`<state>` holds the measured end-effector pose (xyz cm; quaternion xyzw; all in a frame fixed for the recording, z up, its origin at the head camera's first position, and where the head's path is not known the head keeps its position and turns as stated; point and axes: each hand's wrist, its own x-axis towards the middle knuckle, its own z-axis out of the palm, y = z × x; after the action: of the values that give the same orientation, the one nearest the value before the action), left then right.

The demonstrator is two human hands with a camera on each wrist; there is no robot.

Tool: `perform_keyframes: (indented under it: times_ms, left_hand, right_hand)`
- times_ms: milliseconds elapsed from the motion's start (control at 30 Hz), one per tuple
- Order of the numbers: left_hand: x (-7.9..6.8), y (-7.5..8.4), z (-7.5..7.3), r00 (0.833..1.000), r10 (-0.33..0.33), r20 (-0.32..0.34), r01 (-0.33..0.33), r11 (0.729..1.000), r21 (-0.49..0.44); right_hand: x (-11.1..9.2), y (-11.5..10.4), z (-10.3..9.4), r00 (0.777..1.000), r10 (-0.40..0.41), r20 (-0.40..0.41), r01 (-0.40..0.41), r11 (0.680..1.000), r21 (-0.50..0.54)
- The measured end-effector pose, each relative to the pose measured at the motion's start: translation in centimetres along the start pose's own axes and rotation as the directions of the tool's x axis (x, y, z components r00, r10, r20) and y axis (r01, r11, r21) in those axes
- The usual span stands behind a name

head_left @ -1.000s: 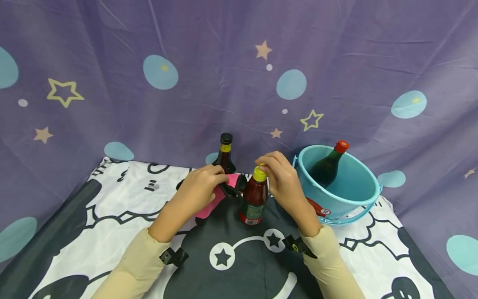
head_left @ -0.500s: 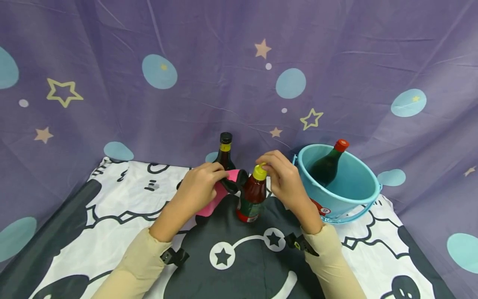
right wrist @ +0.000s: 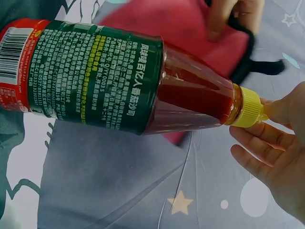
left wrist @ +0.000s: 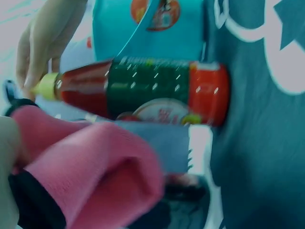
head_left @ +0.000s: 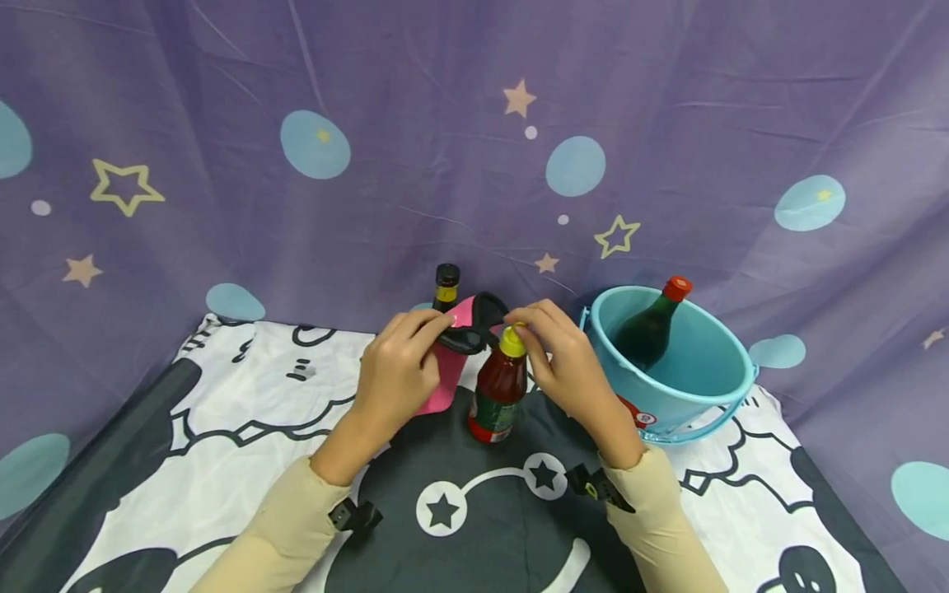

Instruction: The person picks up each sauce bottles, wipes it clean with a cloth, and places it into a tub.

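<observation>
My left hand (head_left: 396, 366) pinches the black-trimmed mouth of a soft pink pouch (head_left: 442, 383), which bulges in the left wrist view (left wrist: 114, 176). The pouch stands just left of a red ketchup bottle (head_left: 495, 391) with a green label and yellow cap. Thumb and fingers of my right hand (head_left: 567, 358) pinch that cap from the right; in the right wrist view the label text (right wrist: 95, 76) faces the camera. The bottle leans slightly; whether its base touches the cloth I cannot tell. Behind the pouch rises a dark bottle (head_left: 446, 288) with a black cap, its lower part hidden.
On the right, a light blue bucket (head_left: 670, 403) with a handle holds a leaning dark green bottle (head_left: 645, 333) with a red cap. A black-and-white patterned cloth (head_left: 245, 412) covers the table. A purple curtain (head_left: 415, 206) hangs behind.
My left hand has raised the pouch's mouth and shifted it right, beside the yellow cap, covering more of the dark bottle. The ketchup bottle has moved slightly left, still in my right hand.
</observation>
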<state>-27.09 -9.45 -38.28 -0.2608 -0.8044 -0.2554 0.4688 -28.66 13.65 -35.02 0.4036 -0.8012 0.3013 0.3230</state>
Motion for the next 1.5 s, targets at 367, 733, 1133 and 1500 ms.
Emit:
perform_keyframes:
  times_ms: [367, 733, 1133, 1500]
  left_hand:
    - [-1.4, 1.3, 2.0, 0.944, 0.329, 0.011, -0.326, 0.939, -0.109]
    - [-1.3, 0.8, 2.0, 0.897, 0.429, 0.103, -0.423, 0.903, -0.08]
    - [-0.9, 0.8, 1.9, 0.861, 0.496, 0.116, -0.506, 0.858, 0.087]
    - [-0.4, 1.2, 1.5, 0.84, 0.523, 0.147, -0.542, 0.825, 0.161]
  right_hand:
    - [0.0, -0.2, 0.1, 0.999, -0.035, 0.001, 0.035, 0.999, -0.028]
    - [0.3, -0.5, 0.0, 0.998, -0.054, -0.011, 0.054, 0.998, -0.037]
    - [0.2, -0.7, -0.5, 1.0, -0.024, 0.019, 0.025, 0.998, -0.053]
    - [0.1, -0.7, -0.9, 0.998, -0.067, 0.018, 0.069, 0.978, -0.198]
